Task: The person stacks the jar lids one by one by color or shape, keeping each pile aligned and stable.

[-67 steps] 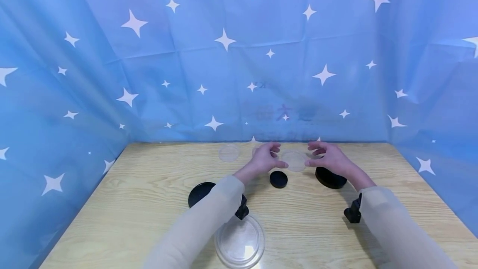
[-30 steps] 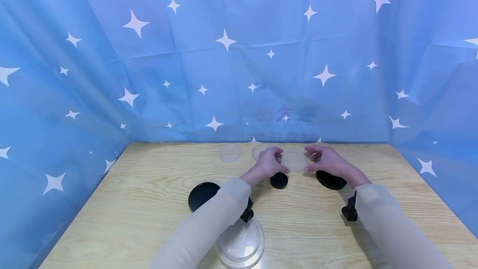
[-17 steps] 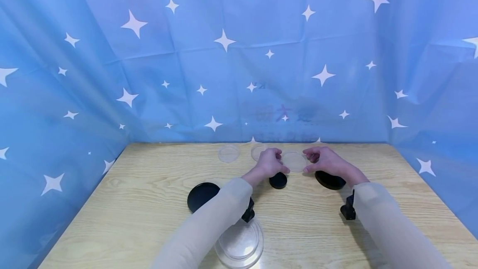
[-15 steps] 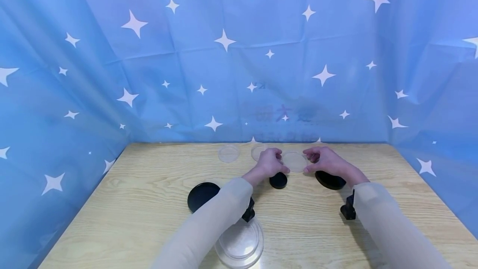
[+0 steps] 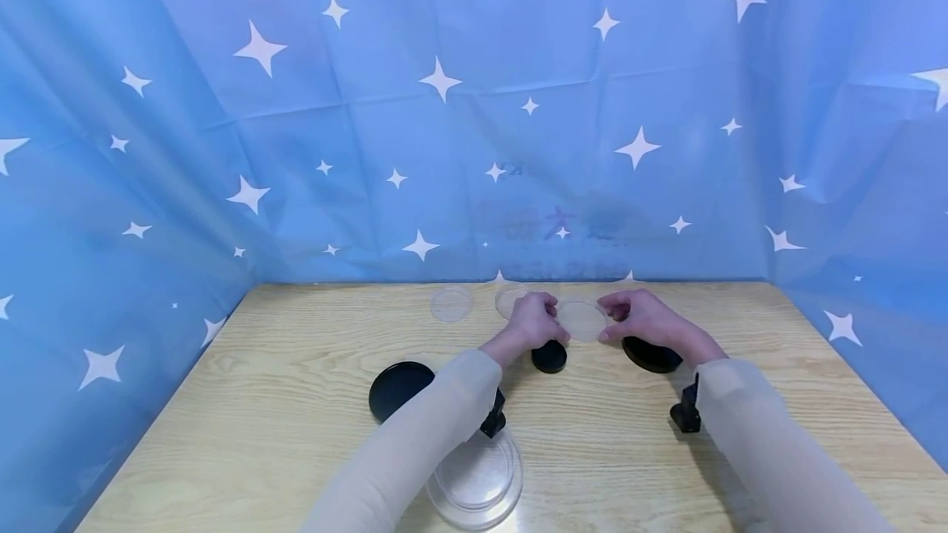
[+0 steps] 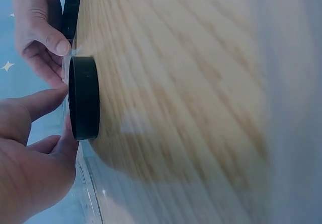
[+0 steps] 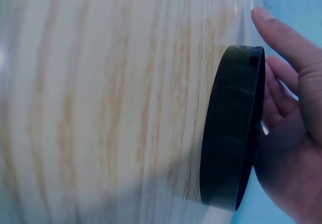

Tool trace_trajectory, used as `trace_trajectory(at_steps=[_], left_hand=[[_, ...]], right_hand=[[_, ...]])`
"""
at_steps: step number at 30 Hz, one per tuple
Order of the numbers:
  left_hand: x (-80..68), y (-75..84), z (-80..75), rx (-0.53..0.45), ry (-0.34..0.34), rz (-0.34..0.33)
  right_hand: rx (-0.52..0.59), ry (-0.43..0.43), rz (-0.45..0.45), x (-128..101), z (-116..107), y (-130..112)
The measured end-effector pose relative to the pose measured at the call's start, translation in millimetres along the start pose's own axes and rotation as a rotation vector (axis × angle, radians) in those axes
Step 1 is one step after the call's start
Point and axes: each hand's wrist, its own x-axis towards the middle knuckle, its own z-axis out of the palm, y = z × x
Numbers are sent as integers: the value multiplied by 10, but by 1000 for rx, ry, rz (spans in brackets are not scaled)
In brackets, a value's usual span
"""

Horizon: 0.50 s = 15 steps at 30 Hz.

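The clear round plastic dish lid [image 5: 583,320] sits between my two hands, at the far middle of the pale wooden table [image 5: 296,401]. My left hand [image 5: 535,320] pinches its left rim with curled fingers, and my right hand [image 5: 643,317] pinches the right rim the same way.

From my head I see the whole lid. The wrist views barely show it, as it is nearly invisible edge-on. My left wrist view shows the small black round cap [image 6: 84,98] just under my left thumb. My right wrist view shows the wider black round lid [image 7: 232,133] lying close under my right palm.

Nearer me lie another black disc [image 5: 401,389] and a large clear dish [image 5: 474,479]; two small clear lids [image 5: 452,303] sit at the far edge.
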Motion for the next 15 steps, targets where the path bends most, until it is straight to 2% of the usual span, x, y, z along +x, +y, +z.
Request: trace_trajectory(at_steps=[5, 15], left_hand=[[-6, 16, 8, 13, 30, -8], [-19, 37, -4, 11, 34, -20]], right_hand=[[8, -6, -6, -2, -5, -15], [19, 2, -24, -20, -16, -25]])
